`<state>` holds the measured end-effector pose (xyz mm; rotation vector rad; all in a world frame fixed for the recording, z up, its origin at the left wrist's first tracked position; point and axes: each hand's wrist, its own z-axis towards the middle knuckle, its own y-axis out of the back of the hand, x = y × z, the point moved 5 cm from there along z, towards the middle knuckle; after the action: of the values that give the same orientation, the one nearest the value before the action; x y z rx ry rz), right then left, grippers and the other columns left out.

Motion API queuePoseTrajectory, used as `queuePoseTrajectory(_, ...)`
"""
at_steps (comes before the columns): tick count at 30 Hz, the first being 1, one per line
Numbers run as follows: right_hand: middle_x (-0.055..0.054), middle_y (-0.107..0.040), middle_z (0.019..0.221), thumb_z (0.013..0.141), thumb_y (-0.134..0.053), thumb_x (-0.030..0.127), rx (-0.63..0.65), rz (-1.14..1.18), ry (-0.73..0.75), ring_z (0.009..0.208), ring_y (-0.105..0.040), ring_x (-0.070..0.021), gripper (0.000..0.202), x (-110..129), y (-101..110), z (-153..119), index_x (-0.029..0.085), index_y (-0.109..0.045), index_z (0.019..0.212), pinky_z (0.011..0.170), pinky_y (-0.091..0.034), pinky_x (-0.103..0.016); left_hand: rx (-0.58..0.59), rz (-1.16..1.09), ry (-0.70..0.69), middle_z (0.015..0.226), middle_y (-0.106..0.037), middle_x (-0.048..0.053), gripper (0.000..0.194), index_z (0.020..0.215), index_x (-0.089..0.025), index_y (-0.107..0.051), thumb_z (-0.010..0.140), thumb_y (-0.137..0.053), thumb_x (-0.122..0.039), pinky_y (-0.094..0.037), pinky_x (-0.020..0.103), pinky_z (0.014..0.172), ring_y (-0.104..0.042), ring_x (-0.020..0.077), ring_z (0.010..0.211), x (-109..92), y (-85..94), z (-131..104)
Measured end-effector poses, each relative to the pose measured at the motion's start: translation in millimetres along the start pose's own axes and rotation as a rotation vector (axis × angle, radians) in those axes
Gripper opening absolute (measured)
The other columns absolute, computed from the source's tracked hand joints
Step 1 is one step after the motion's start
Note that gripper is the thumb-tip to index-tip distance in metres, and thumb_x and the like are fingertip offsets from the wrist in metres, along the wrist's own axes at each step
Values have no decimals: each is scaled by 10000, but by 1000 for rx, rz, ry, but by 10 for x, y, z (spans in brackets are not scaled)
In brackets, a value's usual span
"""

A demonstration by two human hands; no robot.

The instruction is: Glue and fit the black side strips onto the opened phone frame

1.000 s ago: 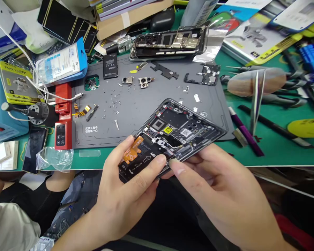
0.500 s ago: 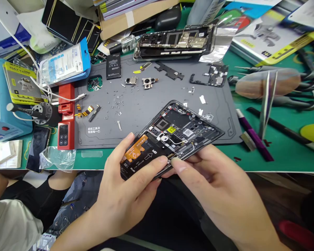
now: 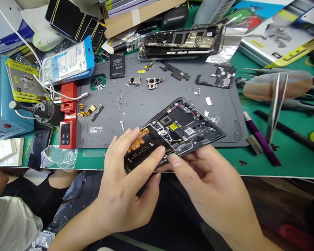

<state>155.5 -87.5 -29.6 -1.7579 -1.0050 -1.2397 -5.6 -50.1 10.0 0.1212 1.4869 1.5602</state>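
An opened phone [image 3: 196, 116] is held tilted over the mat's front edge, its inner boards bare. In its lower half lies a black battery [image 3: 146, 150] with an orange label and a printed arrow. My left hand [image 3: 122, 181] reaches across the battery, the index fingertip pressing near the phone's near side. Its other fingers lie over the label, and its thumb is below the near edge. My right hand [image 3: 211, 177] grips the near edge, thumb on top beside the left index fingertip and fingers partly hidden underneath.
On the grey mat [image 3: 99, 101] lie camera modules [image 3: 154, 83], a loose battery [image 3: 117, 65], flex cables [image 3: 89, 110] and several tiny screws. Another opened phone [image 3: 181, 42] stands behind. Tweezers [image 3: 277, 108] and pens are at right. Another person's knee [image 3: 61, 178] shows at lower left.
My left fingers have slid further over the battery label, and the left thumb shows more below the phone. The whole view has shifted slightly, with the bench appearing further right. My right hand keeps its grip.
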Motion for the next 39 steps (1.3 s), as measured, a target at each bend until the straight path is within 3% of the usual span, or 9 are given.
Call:
queuePoseTrajectory(7, -30, -854, 1038, 946, -819, 319, 0, 26, -26, 797, -841, -186, 197, -11, -29, 17, 277, -758, 1129, 675, -709, -220, -92, -72, -12, 1638, -537, 162, 378, 1373, -186, -730, 1015, -678, -75, -429, 477, 1386, -492, 249, 1626, -1, 5, 118)
queuePoseTrajectory(14, 25, -855, 1026, 904, -877, 283, -9, 53, -26, 862, -846, -141, 241, -12, -29, 77, 326, -766, 1113, 776, -678, -149, -144, -96, 3, 1542, -621, 134, 274, 1257, -219, -767, 1016, -721, -97, -475, 481, 1364, -572, 225, 1556, 1, 3, 221)
queuePoseTrajectory(18, 16, -857, 1081, 979, -801, 292, 19, 9, 3, 904, -851, -143, 195, -15, -37, 92, 322, -747, 1164, 843, -690, -179, -182, -83, 51, 1475, -683, 103, 165, 1183, -234, -752, 1033, -750, -165, -536, 462, 1309, -645, 220, 1470, 36, -30, 302)
queuePoseTrajectory(24, 9, -857, 1065, 1011, -753, 362, 10, -85, 31, 881, -856, -161, 158, -23, -31, 98, 315, -745, 1162, 782, -697, -180, -153, -92, 39, 1419, -735, 70, 76, 1086, -235, -738, 1035, -763, -185, -578, 414, 1251, -685, 218, 1426, 99, -25, 392)
queuePoseTrajectory(30, 86, -849, 1019, 986, -749, 323, 0, -129, 72, 848, -843, -105, 178, -1, -17, 102, 390, -760, 1150, 761, -658, -112, -139, -78, 11, 1433, -716, 106, 44, 1091, -196, -724, 1055, -739, -175, -528, 321, 1272, -657, 169, 1435, 117, -22, 390)
queuePoseTrajectory(39, 95, -838, 932, 928, -754, 308, -26, -174, 74, 736, -822, -101, 190, -7, -18, 93, 382, -762, 1103, 699, -644, -106, -144, -71, 41, 1512, -642, 170, 72, 1159, -151, -679, 1094, -656, -132, -434, 286, 1334, -562, 149, 1526, 49, -89, 315)
